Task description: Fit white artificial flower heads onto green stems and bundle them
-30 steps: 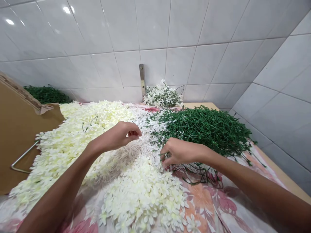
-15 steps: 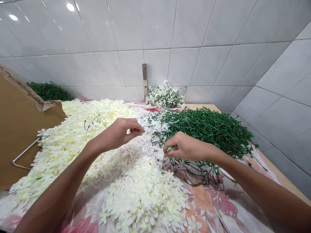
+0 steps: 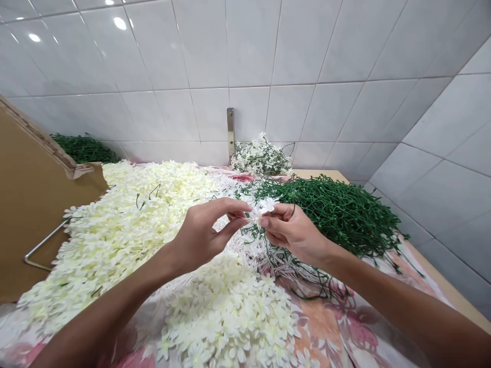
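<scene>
Above the middle of the table, my left hand (image 3: 213, 225) and my right hand (image 3: 297, 230) come together fingertip to fingertip. Between them is a white artificial flower (image 3: 264, 206), pinched by thumb and fingers of my right hand. My left thumb and forefinger are closed in a pinch at the flower's left side; what small piece they hold, if any, is too fine to tell. Below lie thin white stamen-like pieces (image 3: 249, 248). Nearer me is a heap of cream-white flower heads (image 3: 230, 312). Right of my right hand spreads a pile of green plastic stems (image 3: 333, 209).
A wide heap of yellowish-white flower heads (image 3: 126, 225) covers the left side. A cardboard box (image 3: 42, 225) stands at the far left, with more green stems (image 3: 82, 148) behind it. White flowers on stems (image 3: 263, 156) rest against the tiled wall (image 3: 299, 46). Floral cloth (image 3: 322, 317) covers the table.
My hands were apart and have met in the middle. My right hand has risen with the white flower; my left hand has moved right to it. The view has tilted slightly up.
</scene>
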Available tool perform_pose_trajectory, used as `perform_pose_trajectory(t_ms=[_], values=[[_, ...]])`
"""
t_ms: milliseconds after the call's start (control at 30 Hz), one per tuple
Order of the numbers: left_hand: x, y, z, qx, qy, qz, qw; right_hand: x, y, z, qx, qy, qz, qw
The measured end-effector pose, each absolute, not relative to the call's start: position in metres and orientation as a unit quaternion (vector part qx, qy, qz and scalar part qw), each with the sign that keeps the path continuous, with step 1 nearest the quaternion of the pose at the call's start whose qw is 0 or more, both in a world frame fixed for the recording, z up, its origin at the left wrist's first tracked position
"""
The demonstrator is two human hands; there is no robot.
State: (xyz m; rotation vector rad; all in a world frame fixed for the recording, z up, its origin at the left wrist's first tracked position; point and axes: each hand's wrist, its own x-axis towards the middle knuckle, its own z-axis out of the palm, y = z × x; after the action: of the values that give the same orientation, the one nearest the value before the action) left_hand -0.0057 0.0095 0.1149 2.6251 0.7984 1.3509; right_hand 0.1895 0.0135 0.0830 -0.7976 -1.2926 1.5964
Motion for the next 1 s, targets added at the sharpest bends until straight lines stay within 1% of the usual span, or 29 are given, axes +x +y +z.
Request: perform_pose_trajectory(t_ms=[167,367,467,600,800,1000], values=[[-0.004,0.01,0.109,0.867,0.243,0.433,0.032,0.19,0.013,0.079,-0.339,-0.597,0.591,0.423],[-0.004,0.008,0.109,0.883,0.265,0.386,0.013,0.19,0.004,0.088,-0.38,-0.708,0.416,0.425],[-0.004,0.008,0.108,0.888,0.269,0.372,0.011,0.192,0.002,0.092,-0.395,-0.731,0.365,0.419],[-0.003,0.01,0.103,0.889,0.263,0.374,0.001,0.192,0.002,0.092,-0.402,-0.746,0.347,0.402],[0.0,0.011,0.096,0.872,0.253,0.419,-0.005,0.192,0.002,0.093,-0.386,-0.75,0.351,0.407],[0.002,0.007,0.098,0.862,0.254,0.438,-0.003,0.199,0.004,0.099,-0.371,-0.779,0.349,0.364]])
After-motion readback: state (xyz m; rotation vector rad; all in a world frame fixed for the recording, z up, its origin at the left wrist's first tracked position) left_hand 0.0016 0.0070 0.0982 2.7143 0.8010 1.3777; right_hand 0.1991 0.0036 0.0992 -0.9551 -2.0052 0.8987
